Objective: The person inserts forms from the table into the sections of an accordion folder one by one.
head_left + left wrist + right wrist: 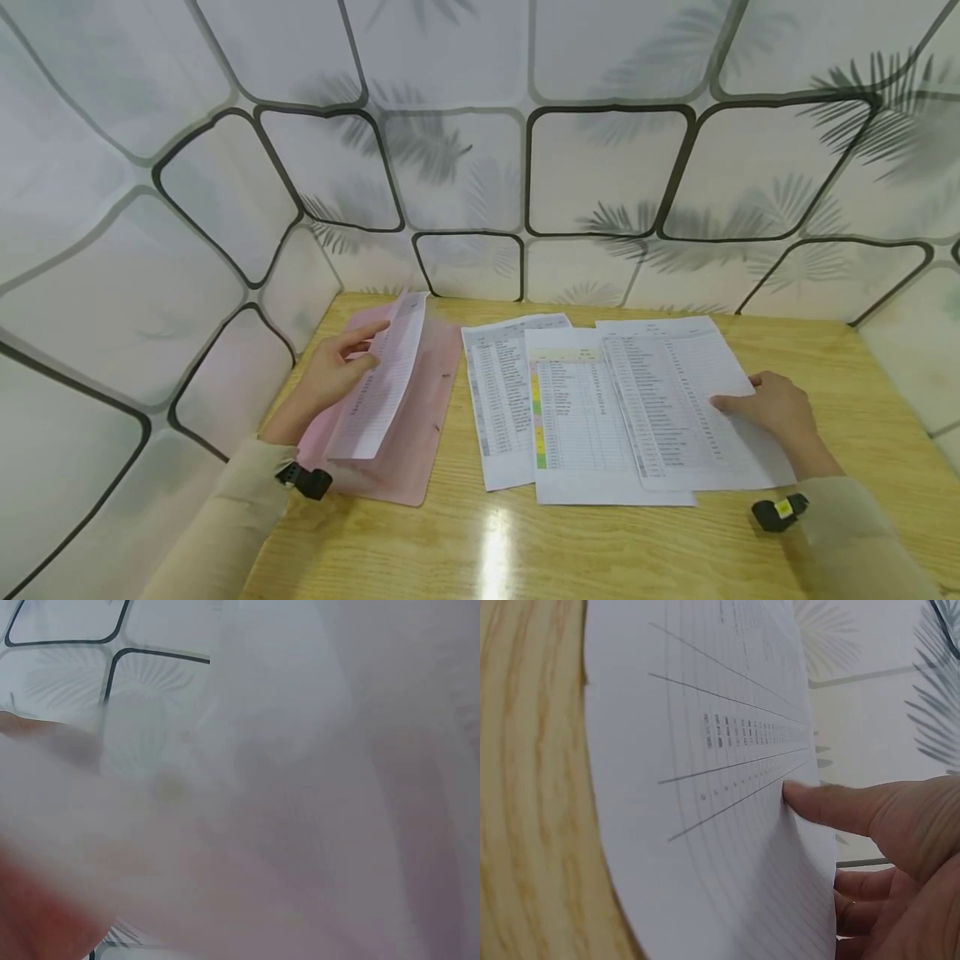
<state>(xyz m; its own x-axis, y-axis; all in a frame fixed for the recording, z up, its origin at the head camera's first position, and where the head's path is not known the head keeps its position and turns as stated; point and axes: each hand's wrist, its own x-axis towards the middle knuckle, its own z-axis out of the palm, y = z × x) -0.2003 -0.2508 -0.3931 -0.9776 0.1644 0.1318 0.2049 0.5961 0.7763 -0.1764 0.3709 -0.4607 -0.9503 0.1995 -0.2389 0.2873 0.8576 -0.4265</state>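
Note:
My left hand [335, 375] is at the left, over a pink translucent folder [431, 442]. Between its thumb and fingers it holds a printed sheet [390, 383], which stands tilted up from the folder. A pale, blurred surface [300, 825] fills most of the left wrist view and hides the fingertips. On the right, my right hand [780, 412] pinches the edge of another printed sheet [675, 400]. Its thumb [825, 802] lies on top of the paper and the other fingers are at or behind the edge. That sheet overlaps a table page with coloured cells [577, 417].
A third printed sheet [498, 408] lies partly under the coloured page. Everything rests on a yellowish wooden table [420, 550]. Patterned walls [465, 167] rise directly behind and to the left of it. Small black devices [780, 512] are strapped at both wrists.

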